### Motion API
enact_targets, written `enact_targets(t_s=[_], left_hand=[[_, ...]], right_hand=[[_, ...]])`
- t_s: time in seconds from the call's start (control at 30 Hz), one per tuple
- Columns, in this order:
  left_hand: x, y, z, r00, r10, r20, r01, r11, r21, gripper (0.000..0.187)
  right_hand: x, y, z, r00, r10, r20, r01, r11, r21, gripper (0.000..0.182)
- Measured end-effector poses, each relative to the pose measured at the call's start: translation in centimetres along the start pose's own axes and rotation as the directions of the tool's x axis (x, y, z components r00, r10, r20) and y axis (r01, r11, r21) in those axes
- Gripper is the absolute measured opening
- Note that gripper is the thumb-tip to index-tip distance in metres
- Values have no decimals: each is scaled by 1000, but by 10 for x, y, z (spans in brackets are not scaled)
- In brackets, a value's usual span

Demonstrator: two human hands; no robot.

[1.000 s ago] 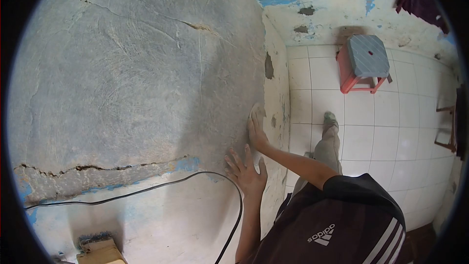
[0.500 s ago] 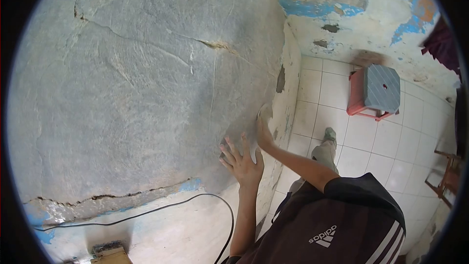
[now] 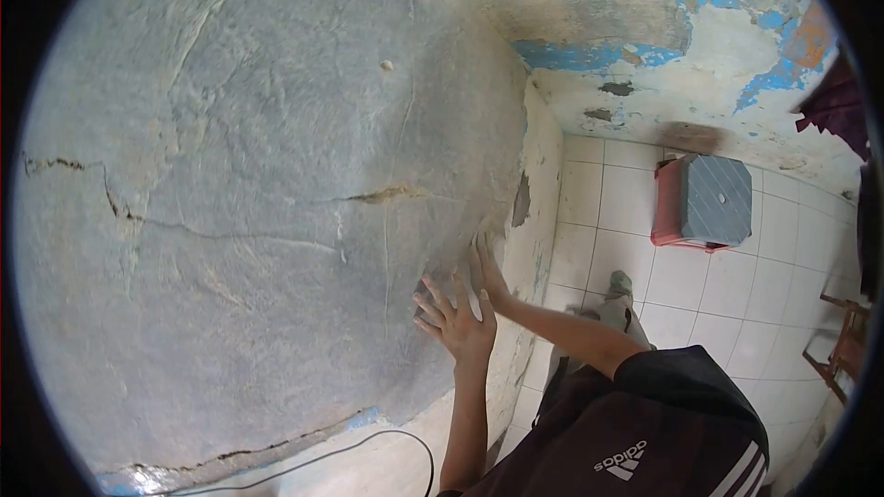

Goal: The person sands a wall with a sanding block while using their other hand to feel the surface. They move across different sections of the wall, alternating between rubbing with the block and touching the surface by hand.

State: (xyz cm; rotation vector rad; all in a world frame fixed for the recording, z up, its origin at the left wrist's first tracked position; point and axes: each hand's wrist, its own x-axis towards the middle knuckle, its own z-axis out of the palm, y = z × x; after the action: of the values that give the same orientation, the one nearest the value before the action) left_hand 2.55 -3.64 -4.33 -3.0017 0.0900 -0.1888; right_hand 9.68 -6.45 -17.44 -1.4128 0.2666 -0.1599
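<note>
Left hand (image 3: 458, 317) lies flat, fingers spread, on the grey wall (image 3: 258, 221); right hand (image 3: 486, 269) presses at its one o'clock, nearer the corner, grip unclear

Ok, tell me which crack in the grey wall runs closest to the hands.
The short horizontal crack at mid-wall, just above the left hand. The long one sits far left; the bottom one runs along the wall's base.

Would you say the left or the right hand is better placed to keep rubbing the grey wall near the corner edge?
Probably right: the right hand lies by the corner edge; the left hand is spread lower.
</note>
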Motion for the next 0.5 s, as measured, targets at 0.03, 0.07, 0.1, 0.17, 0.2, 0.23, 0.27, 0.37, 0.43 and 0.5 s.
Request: enact_targets(t_s=[0.03,0.07,0.1,0.17,0.2,0.23,0.27,0.37,0.43,0.5], left_hand=[[6,3,2,1000,14,-2,-14,1000,-3,66],[10,4,2,999,32,-21,-32,999,3,66],[13,5,2,998,49,-39,-49,999,9,65],[22,11,0,998,54,-20,-54,999,-1,65],[26,14,-1,999,46,-1,-46,999,-8,65],[29,12,-1,999,52,4,-52,999,-8,65],[34,11,-1,998,42,48,-41,999,-6,65],[41,18,4,998,35,61,-34,999,-27,66],[43,14,7,998,59,29,-58,998,-11,65],[42,14,8,997,63,33,-61,996,-72,68]], right_hand=[[13,-10,-8,1000,-2,-14,2,1000,0,56],[22,-16,-13,1000,12,-14,-12,999,31,56],[26,-22,-17,1000,27,-11,-26,998,63,56],[8,-35,-18,972,-48,228,187,747,-637,56],[-4,-36,-16,894,83,441,437,65,-897,56],[-18,-36,-9,895,87,437,432,67,-899,56],[-29,-32,0,915,1,402,378,341,-861,56],[-47,6,12,963,-170,209,235,909,-345,55],[-37,66,48,976,-186,117,195,978,-75,55],[31,159,47,986,-162,48,164,985,-51,61]])
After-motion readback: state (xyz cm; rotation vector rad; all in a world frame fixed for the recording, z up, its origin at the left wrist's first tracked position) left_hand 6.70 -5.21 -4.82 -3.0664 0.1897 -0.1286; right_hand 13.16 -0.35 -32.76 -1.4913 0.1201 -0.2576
